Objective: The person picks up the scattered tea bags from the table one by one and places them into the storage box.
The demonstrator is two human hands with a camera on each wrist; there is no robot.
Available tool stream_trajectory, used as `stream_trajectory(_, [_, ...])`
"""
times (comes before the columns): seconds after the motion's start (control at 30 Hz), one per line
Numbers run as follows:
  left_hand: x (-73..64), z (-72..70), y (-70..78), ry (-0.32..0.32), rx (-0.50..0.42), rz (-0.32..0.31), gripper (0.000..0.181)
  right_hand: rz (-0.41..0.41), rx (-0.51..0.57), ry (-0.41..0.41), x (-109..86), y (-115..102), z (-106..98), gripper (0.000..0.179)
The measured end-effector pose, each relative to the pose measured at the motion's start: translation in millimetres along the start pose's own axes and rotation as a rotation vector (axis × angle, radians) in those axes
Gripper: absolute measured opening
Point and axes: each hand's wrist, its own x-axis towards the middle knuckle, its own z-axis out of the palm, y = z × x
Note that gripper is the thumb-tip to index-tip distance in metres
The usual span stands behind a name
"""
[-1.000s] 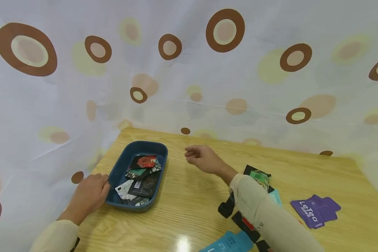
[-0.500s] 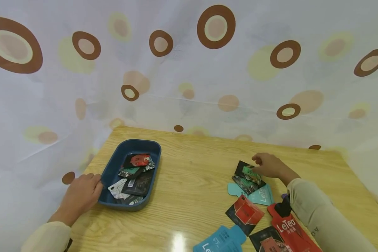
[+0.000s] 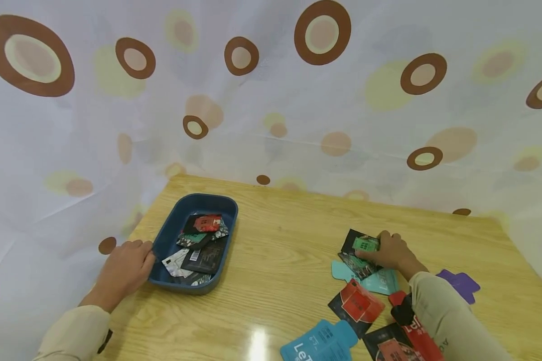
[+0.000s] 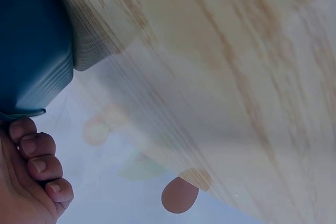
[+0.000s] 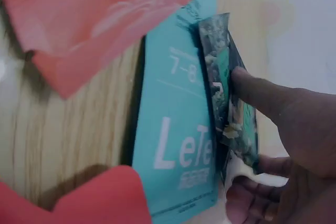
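My left hand (image 3: 125,268) grips the near-left rim of a dark blue plastic bin (image 3: 210,203), its fingers curled at the edge in the left wrist view. Several small black, white and red packets (image 3: 208,255) lie inside. At the right of the table, my right hand (image 3: 393,256) pinches a black packet with a green label (image 3: 365,244), thumb on its face and fingers at its far edge. Another dark patterned packet (image 3: 360,266) lies just below it. Both overlap an aqua LeTea pouch (image 5: 178,103), lettered "7-8" in the right wrist view.
Nearer me lie a red-and-black packet (image 3: 356,307), a blue pouch (image 3: 318,343), a black packet with a reddish label (image 3: 388,343) and a red LeTea pouch (image 3: 426,341) partly under my right forearm. A purple pouch (image 3: 462,286) sits farther right. A patterned curtain (image 3: 271,100) backs the wooden table.
My right hand has moved right from beside the bin to the dark packets, and its thumb now rests on the green-labelled one. My left hand stays on the rim.
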Motion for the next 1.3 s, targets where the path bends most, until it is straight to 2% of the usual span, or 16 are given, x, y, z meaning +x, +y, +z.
stream_trajectory(0.13, [0.6, -0.9, 0.7, 0.001, 0.006, -0.005, 0.028, -0.041, 0.108, -0.006, -0.8, -1.1, -0.8, 0.063])
stream_trajectory(0.27, [1.6, -2.0, 1.4, 0.005, 0.007, -0.007, 0.029, -0.096, 0.315, -0.064, -0.1, -5.0, -0.4, 0.045])
stream_trajectory(0.4, [1.2, -2.7, 2.2, 0.009, 0.006, -0.001, 0.029, -0.169, 0.489, -0.096, 0.0, -12.1, -1.8, 0.041])
stream_trajectory(0.6, [-1.3, -1.9, 3.3, 0.018, 0.010, -0.001, 0.029, -0.272, 0.601, -0.066, 2.1, -38.4, -7.8, 0.042])
stream_trajectory(0.73, [-0.6, -1.0, 4.5, 0.020, 0.006, -0.002, 0.029, -0.347, 0.656, -0.045, 0.4, -71.2, -9.7, 0.041])
stream_trajectory(0.87, [-1.8, 1.3, 3.7, 0.022, 0.000, -0.007, 0.030, -0.443, 0.700, -0.086, -1.1, -117.4, -1.8, 0.041])
stream_trajectory(1.1, [-2.2, 3.2, 2.1, 0.022, 0.012, -0.025, 0.030, -0.564, 0.745, -0.145, -7.3, -213.4, 25.4, 0.036])
stream_trajectory(1.23, [-1.3, 2.9, 2.3, 0.015, 0.008, -0.027, 0.030, -0.598, 0.709, -0.158, -9.8, -256.1, 47.2, 0.035])
stream_trajectory(1.3, [-1.5, 2.7, 2.4, 0.013, 0.007, -0.027, 0.030, -0.601, 0.677, -0.130, -10.9, -272.9, 58.8, 0.035])
